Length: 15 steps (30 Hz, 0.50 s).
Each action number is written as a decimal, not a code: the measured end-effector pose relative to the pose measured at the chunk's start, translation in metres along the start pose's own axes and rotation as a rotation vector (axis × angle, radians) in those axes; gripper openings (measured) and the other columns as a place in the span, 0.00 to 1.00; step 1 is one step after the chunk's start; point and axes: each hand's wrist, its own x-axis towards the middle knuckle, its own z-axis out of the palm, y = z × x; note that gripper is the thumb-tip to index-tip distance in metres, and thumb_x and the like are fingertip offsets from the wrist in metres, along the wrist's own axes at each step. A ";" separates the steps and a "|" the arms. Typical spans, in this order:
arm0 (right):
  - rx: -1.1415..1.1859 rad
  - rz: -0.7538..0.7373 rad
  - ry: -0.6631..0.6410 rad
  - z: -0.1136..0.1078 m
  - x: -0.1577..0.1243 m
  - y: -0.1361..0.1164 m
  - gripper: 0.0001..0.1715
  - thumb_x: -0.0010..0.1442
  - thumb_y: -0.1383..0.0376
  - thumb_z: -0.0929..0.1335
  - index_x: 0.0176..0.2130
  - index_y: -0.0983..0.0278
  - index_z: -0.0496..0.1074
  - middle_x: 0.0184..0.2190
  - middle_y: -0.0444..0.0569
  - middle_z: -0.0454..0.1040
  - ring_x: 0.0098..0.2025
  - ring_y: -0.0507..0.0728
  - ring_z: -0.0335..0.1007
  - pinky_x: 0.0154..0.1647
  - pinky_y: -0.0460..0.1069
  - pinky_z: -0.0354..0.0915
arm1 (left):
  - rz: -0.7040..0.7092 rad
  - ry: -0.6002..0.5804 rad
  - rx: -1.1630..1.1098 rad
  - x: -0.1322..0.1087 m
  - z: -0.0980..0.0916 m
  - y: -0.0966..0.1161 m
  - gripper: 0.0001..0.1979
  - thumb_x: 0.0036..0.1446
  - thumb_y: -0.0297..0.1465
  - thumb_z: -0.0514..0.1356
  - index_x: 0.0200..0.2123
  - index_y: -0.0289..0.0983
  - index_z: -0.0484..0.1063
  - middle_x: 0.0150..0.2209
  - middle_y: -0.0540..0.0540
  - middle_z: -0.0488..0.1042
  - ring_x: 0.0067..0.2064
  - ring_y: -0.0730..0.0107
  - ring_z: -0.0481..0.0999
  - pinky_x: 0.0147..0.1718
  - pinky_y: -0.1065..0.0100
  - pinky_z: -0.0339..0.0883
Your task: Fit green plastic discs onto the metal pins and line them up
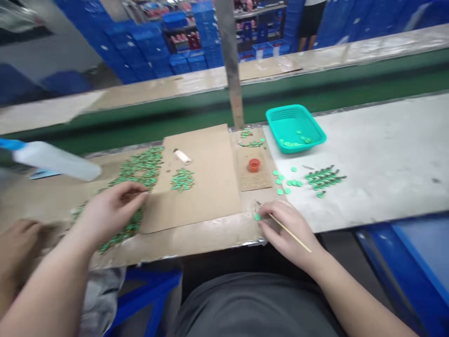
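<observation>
My left hand point(114, 206) reaches over a heap of small green-and-brown pieces point(143, 166) on the left. Its thumb and forefinger are pinched together; whatever lies between them is too small to make out. My right hand point(289, 229) is closed around a thin wooden stick point(293, 236), which slants across the fingers. At its fingertips is a small green disc point(257, 217), just over the table's front edge. A smaller cluster of green pieces point(182, 180) lies on the cardboard sheet point(203, 206) between my hands. Ahead of my right hand stands a small orange-red cup point(254, 164).
A turquoise basket point(296, 128) holds some green discs. Loose discs point(293, 183) and rows of dark-tipped green pieces point(324, 179) lie on the right. A white lighter-like object point(182, 156) rests on the cardboard. Far left are a bottle point(59, 159) and another person's hand point(21, 241). A post point(229, 61) rises behind.
</observation>
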 end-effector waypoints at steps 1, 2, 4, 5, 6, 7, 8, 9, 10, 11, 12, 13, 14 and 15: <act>0.018 0.021 0.023 -0.002 0.001 0.000 0.11 0.74 0.73 0.72 0.48 0.56 0.77 0.41 0.48 0.88 0.44 0.62 0.88 0.48 0.57 0.84 | 0.005 0.030 -0.069 -0.004 0.006 0.010 0.33 0.72 0.70 0.63 0.43 0.47 0.84 0.34 0.56 0.86 0.32 0.68 0.82 0.31 0.68 0.78; 0.030 0.050 0.049 -0.005 0.002 0.000 0.10 0.76 0.73 0.72 0.49 0.56 0.78 0.42 0.48 0.89 0.45 0.62 0.89 0.49 0.57 0.84 | 0.008 0.054 -0.134 -0.010 0.015 0.022 0.32 0.74 0.69 0.62 0.47 0.47 0.85 0.37 0.57 0.89 0.35 0.67 0.85 0.33 0.68 0.80; 0.042 0.099 0.081 -0.009 0.001 0.001 0.11 0.78 0.73 0.70 0.50 0.56 0.79 0.44 0.50 0.90 0.48 0.62 0.90 0.52 0.57 0.85 | 0.000 0.076 -0.265 -0.023 0.035 0.052 0.29 0.72 0.66 0.68 0.49 0.48 0.88 0.43 0.54 0.92 0.41 0.61 0.90 0.38 0.62 0.87; 0.045 0.109 0.084 -0.011 -0.001 0.001 0.12 0.80 0.73 0.69 0.51 0.57 0.79 0.45 0.50 0.90 0.49 0.61 0.90 0.54 0.57 0.86 | 0.008 0.050 -0.306 -0.030 0.046 0.069 0.27 0.70 0.66 0.71 0.46 0.49 0.88 0.43 0.53 0.92 0.41 0.60 0.90 0.39 0.60 0.89; 0.045 0.107 0.078 -0.013 -0.002 0.002 0.14 0.80 0.74 0.68 0.53 0.57 0.80 0.46 0.50 0.91 0.49 0.61 0.91 0.55 0.57 0.86 | 0.015 0.010 -0.346 -0.037 0.057 0.087 0.26 0.69 0.65 0.72 0.45 0.49 0.89 0.43 0.51 0.93 0.41 0.58 0.91 0.40 0.58 0.91; 0.041 0.097 0.066 -0.015 -0.004 0.003 0.15 0.81 0.74 0.67 0.54 0.57 0.80 0.46 0.51 0.91 0.49 0.61 0.91 0.55 0.58 0.86 | 0.021 -0.017 -0.380 -0.042 0.069 0.105 0.25 0.69 0.64 0.73 0.43 0.49 0.89 0.44 0.50 0.93 0.41 0.57 0.92 0.40 0.57 0.91; 0.036 0.079 0.055 -0.017 -0.005 0.003 0.16 0.82 0.74 0.67 0.55 0.58 0.80 0.47 0.51 0.92 0.49 0.61 0.92 0.55 0.58 0.86 | 0.035 -0.058 -0.405 -0.046 0.079 0.122 0.25 0.68 0.64 0.74 0.42 0.50 0.90 0.44 0.49 0.93 0.42 0.56 0.92 0.40 0.58 0.91; 0.028 0.064 0.049 -0.018 -0.006 0.004 0.15 0.82 0.74 0.67 0.55 0.58 0.81 0.47 0.51 0.92 0.49 0.61 0.92 0.56 0.58 0.87 | 0.044 -0.092 -0.435 -0.048 0.089 0.138 0.24 0.69 0.63 0.74 0.41 0.50 0.90 0.44 0.48 0.93 0.43 0.56 0.93 0.41 0.58 0.91; 0.020 0.057 0.045 -0.019 -0.007 0.004 0.15 0.82 0.74 0.67 0.55 0.58 0.81 0.47 0.51 0.92 0.50 0.61 0.92 0.56 0.58 0.87 | 0.049 -0.122 -0.489 -0.049 0.098 0.152 0.23 0.69 0.63 0.74 0.41 0.50 0.91 0.45 0.47 0.94 0.43 0.55 0.93 0.41 0.59 0.91; 0.011 0.057 0.045 -0.020 -0.008 0.005 0.14 0.83 0.74 0.68 0.54 0.58 0.81 0.48 0.51 0.92 0.50 0.61 0.92 0.57 0.59 0.87 | 0.050 -0.151 -0.535 -0.049 0.106 0.164 0.23 0.70 0.62 0.74 0.42 0.49 0.92 0.45 0.46 0.94 0.43 0.55 0.93 0.41 0.59 0.91; 0.006 0.060 0.048 -0.021 -0.008 0.006 0.14 0.82 0.74 0.68 0.54 0.58 0.81 0.48 0.51 0.92 0.51 0.62 0.92 0.57 0.59 0.87 | 0.050 -0.170 -0.566 -0.048 0.113 0.174 0.23 0.71 0.61 0.74 0.42 0.49 0.92 0.44 0.45 0.94 0.43 0.56 0.94 0.42 0.60 0.91; 0.007 0.065 0.053 -0.021 -0.009 0.007 0.14 0.82 0.74 0.68 0.54 0.58 0.80 0.48 0.51 0.92 0.51 0.62 0.92 0.57 0.59 0.87 | 0.050 -0.182 -0.580 -0.047 0.119 0.182 0.23 0.73 0.60 0.73 0.43 0.48 0.92 0.45 0.45 0.94 0.43 0.56 0.94 0.43 0.60 0.92; 0.011 0.067 0.055 -0.021 -0.009 0.007 0.14 0.82 0.75 0.68 0.54 0.58 0.80 0.48 0.51 0.92 0.51 0.61 0.92 0.57 0.59 0.87 | 0.054 -0.185 -0.576 -0.046 0.124 0.187 0.22 0.74 0.58 0.72 0.44 0.47 0.93 0.45 0.45 0.94 0.43 0.57 0.94 0.44 0.60 0.92; 0.020 0.064 0.058 -0.021 -0.010 0.008 0.14 0.81 0.75 0.68 0.54 0.57 0.80 0.48 0.51 0.92 0.51 0.61 0.92 0.57 0.58 0.87 | 0.061 -0.179 -0.560 -0.046 0.128 0.190 0.21 0.76 0.57 0.71 0.45 0.47 0.93 0.45 0.45 0.94 0.43 0.58 0.94 0.45 0.61 0.92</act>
